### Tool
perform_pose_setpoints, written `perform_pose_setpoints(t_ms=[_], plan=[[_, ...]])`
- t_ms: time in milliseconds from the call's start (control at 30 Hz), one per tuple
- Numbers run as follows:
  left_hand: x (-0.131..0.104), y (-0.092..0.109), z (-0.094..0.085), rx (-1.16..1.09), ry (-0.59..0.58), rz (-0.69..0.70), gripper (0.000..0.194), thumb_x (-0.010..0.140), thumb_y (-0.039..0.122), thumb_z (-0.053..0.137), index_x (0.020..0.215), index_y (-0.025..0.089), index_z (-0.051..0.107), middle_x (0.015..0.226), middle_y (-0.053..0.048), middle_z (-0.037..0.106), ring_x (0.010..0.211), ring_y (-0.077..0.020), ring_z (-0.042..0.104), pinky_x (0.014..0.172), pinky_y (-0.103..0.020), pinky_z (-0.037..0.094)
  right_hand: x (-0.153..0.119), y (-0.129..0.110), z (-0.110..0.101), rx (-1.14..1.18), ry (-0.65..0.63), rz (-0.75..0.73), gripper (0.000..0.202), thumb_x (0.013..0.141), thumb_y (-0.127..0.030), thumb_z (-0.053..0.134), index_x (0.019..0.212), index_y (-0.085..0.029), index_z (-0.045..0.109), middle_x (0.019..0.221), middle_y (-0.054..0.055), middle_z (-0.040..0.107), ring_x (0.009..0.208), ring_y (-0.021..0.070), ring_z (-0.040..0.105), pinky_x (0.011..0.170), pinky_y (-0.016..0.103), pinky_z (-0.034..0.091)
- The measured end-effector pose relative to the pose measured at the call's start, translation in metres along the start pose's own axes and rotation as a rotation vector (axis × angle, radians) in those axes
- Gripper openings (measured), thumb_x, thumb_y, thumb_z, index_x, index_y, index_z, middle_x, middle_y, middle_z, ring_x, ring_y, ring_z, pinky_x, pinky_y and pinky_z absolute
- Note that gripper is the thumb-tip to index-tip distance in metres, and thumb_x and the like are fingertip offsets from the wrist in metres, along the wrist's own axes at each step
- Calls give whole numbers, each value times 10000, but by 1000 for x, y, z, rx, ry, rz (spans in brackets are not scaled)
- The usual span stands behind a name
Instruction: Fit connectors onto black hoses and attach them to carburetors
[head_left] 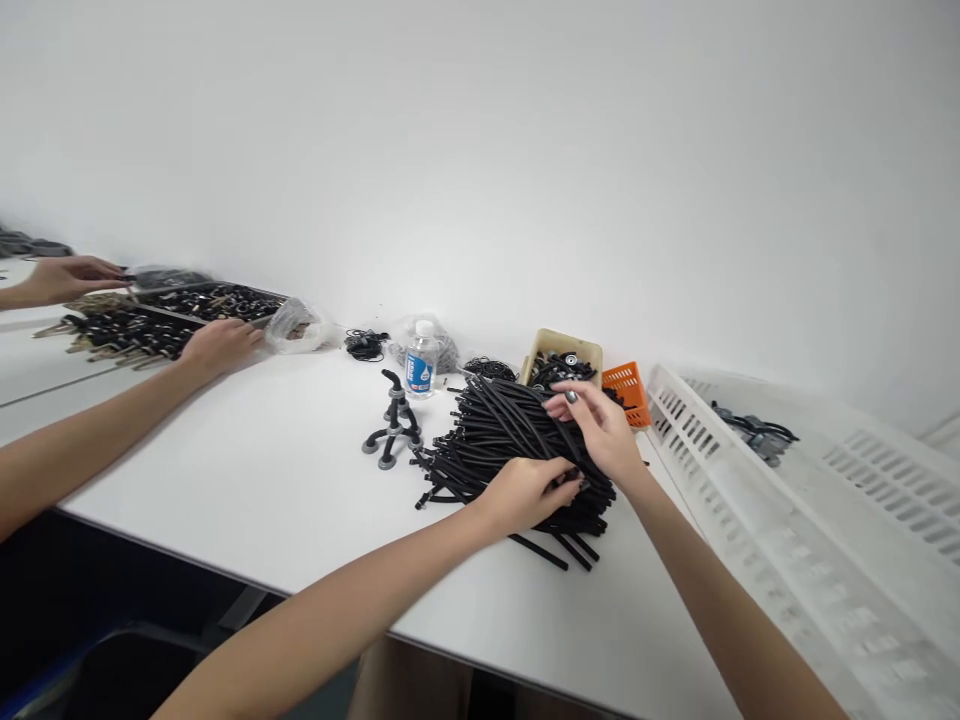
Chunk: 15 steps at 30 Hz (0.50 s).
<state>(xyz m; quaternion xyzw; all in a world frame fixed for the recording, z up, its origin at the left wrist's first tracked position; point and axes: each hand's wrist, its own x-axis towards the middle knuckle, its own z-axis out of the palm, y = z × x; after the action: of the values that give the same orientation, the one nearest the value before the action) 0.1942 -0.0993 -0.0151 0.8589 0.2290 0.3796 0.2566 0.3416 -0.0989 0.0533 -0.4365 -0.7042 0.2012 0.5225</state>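
A large pile of black tubes [487, 430] lies on the white table, several ends sticking out toward the front edge. Over its front right part, my left hand [529, 492] has its thumb and fingers closed on a small black piece, mostly hidden by the fingers. My right hand [596, 425] is above the pile's right side, fingers bent and thumb near the fingertips; whether anything is between them is too small to tell. Left of the pile stand black bent tubes with grey rings [392, 425].
Behind the pile are a clear bottle [421, 362], a cream bin [594, 352] of small parts and an orange basket [636, 398]. A white slotted crate [750, 490] stands right. At left, another person's hands [221, 345] are beside a tray of black parts [225, 298].
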Motion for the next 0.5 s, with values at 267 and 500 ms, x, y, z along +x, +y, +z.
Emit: perform_pose_setpoints(t_ms=[267,500], plan=[[5,-5,-7,23,177,-81,233,971,348,474,942,193,646,829,-32,705,720,-157,646,699,-241,474,-56,39,1,-504,180,-472,197,922,-203,455,950,-224,649,863,82,706,781,231,630,739,401,496],[5,-10,-11,4,193,-8,324,1004,347,383,976,193,667,755,-23,658,659,-136,587,675,-231,438,-56,37,9,-484,204,-477,168,903,-178,469,1001,-215,600,816,65,658,757,212,589,726,363,480]])
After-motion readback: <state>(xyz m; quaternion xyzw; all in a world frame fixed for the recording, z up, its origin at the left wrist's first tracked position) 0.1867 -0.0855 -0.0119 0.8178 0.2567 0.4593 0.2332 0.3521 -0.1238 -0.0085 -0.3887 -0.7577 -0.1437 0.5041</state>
